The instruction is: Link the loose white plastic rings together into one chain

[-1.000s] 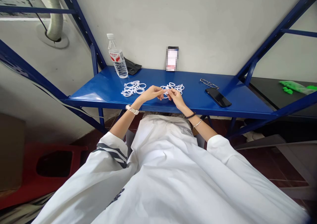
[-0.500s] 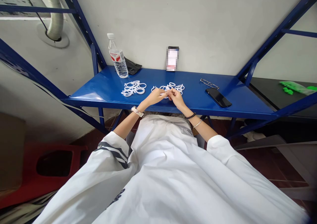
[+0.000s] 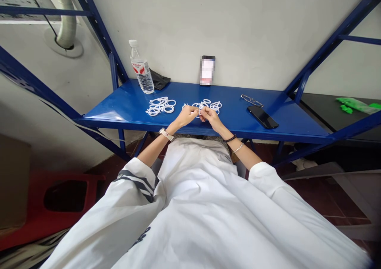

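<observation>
Just above the front edge of the blue table, my left hand (image 3: pixel 189 115) and my right hand (image 3: pixel 208 114) meet fingertip to fingertip. Both are closed in a pinch on a white plastic ring (image 3: pixel 200 112), mostly hidden by the fingers. Right behind my hands lies a loose group of white plastic rings (image 3: pixel 206 102), some thin and round with small tabs. A second heap of white rings (image 3: pixel 161 106) rests to the left of my left hand, apart from it.
The blue table (image 3: pixel 226 98) carries a water bottle (image 3: pixel 142 72) and black pouch (image 3: pixel 160 79) at back left. A phone (image 3: pixel 207 70) leans on the wall. Glasses (image 3: pixel 251 100) and a dark phone (image 3: pixel 262 117) lie right. A red stool (image 3: pixel 92 189) stands lower left.
My left hand has shifted and turned slightly, and the fingers of both hands have moved a little around the white ring. The heaps on the table look the same.
</observation>
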Demonstrator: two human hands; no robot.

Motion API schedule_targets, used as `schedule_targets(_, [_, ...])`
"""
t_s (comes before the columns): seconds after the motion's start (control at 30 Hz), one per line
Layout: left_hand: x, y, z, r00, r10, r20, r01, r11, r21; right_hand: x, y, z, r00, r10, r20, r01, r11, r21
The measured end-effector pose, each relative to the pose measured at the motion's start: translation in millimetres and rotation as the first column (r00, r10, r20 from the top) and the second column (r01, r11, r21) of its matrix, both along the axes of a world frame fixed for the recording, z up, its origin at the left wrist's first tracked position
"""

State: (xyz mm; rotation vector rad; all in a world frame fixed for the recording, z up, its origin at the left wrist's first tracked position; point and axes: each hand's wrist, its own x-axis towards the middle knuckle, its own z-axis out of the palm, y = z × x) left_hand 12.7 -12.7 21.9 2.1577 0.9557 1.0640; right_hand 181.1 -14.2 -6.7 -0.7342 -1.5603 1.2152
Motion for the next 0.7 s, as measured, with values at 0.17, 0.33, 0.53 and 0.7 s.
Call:
schedule_targets(0.17, [4, -1, -1.0, 0.999, 0.007, 0.037, -0.008, 1.0, 0.027, 1, -1, 1.6, 1.0, 0.024, -0.005, -0.024, 1.0, 0.011])
schedule_targets(0.33, [7, -2, -2.6, 0.997, 0.03, 0.072, -0.031, 1.0, 0.006, 1, 0, 0.3, 1.0, 0.004, -0.031, -0.004, 1.0, 0.0])
schedule_targets(0.53, [-10, 10, 0.0, 0.994, 0.056, 0.09, -0.047, 0.993, -0.106, 2, 11, -2.8, 0.954, -0.164, -0.252, 0.108, 0.969, -0.223])
schedule_targets(0.7, [-33, 31, -3.4, 0.941, 0.3, -0.16, -0.29, 0.953, 0.084, 8, 21, -3.0, 0.902, -0.246, -0.354, 0.102, 0.92, -0.379])
